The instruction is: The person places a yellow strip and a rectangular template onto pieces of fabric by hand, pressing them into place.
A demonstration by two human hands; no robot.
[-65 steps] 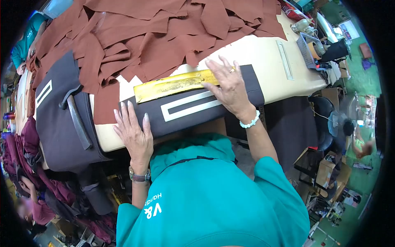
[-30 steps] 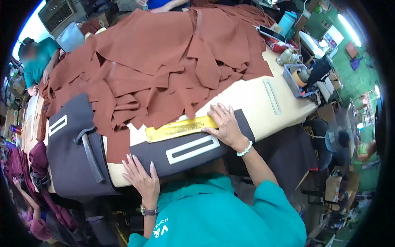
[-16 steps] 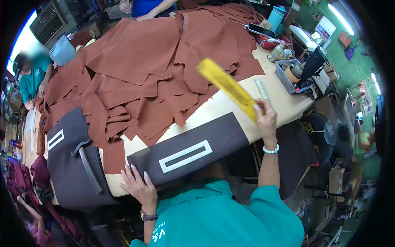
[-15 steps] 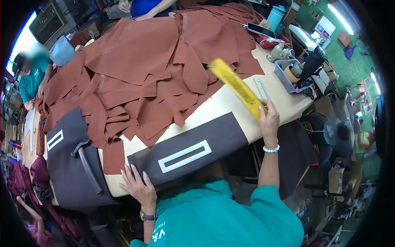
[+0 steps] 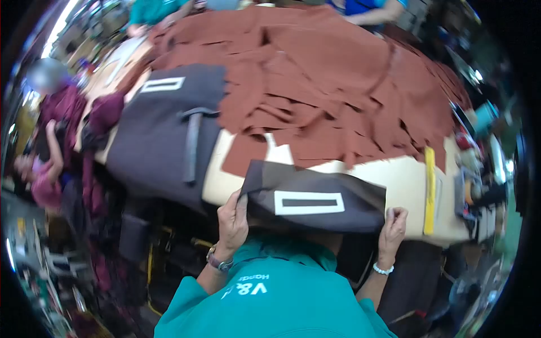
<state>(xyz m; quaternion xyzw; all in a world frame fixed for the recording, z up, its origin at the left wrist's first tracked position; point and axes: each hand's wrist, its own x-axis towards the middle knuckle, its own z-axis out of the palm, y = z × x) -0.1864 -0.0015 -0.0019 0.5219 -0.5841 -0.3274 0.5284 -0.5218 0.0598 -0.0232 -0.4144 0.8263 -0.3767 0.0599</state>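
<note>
A dark fabric piece [image 5: 355, 204] with a white rectangular frame [image 5: 309, 212] on it is held up at the table's front edge. My left hand [image 5: 233, 221] grips its left end, and my right hand [image 5: 393, 230] pinches its right end. To the right of my right hand, the yellow bar [image 5: 430, 191] lies on the pale tabletop [image 5: 407, 173]. Brown-red fabric pieces [image 5: 315, 73] are spread behind the dark piece.
Left of my hands, a hammer [image 5: 193, 143] rests on a dark fabric stack [image 5: 152, 135] bearing another white frame [image 5: 162, 84]. A basket [image 5: 466, 194] stands at the right edge. Other people's arms [image 5: 378, 13] reach over the far side; a person in pink [image 5: 46, 183] is at the left.
The yellow bar has left my right hand and lies at the right. Both hands have taken hold of the dark piece and lifted it. The view has turned left.
</note>
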